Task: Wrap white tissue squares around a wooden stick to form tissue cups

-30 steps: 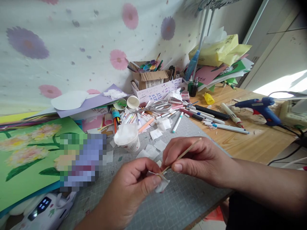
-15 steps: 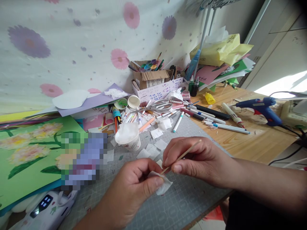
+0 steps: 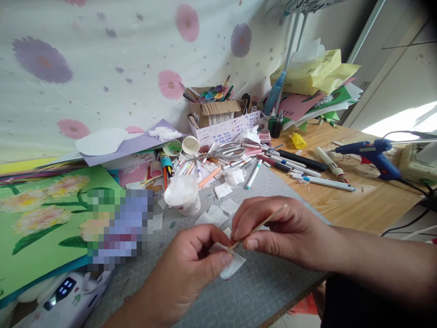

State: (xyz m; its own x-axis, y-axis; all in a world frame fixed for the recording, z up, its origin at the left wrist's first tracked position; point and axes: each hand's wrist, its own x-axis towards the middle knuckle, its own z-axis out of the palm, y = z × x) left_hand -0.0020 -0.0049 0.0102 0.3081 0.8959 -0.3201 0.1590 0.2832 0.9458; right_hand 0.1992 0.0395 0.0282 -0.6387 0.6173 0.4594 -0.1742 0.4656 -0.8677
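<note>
My left hand [image 3: 189, 271] pinches a small white square of tissue paper [image 3: 231, 263] between thumb and fingers, low over the grey cutting mat [image 3: 249, 291]. My right hand [image 3: 276, 230] grips a thin wooden stick [image 3: 264, 223] like a pen, its tip pressed into the paper at my left thumb. Both hands meet at the mat's front. Several more white paper squares [image 3: 218, 212] lie on the mat just behind them, beside a white paper cup [image 3: 182, 197].
A green flower picture [image 3: 44, 218] lies at the left. Markers, scissors [image 3: 227, 151] and a cardboard box [image 3: 213, 111] crowd the back. A blue glue gun [image 3: 370, 155] and pens [image 3: 307, 171] rest on the wooden table at the right. A white device [image 3: 64, 296] sits at the front left.
The hands have barely moved; the paper square has turned slightly at the stick's tip, and the stick has tilted a little.
</note>
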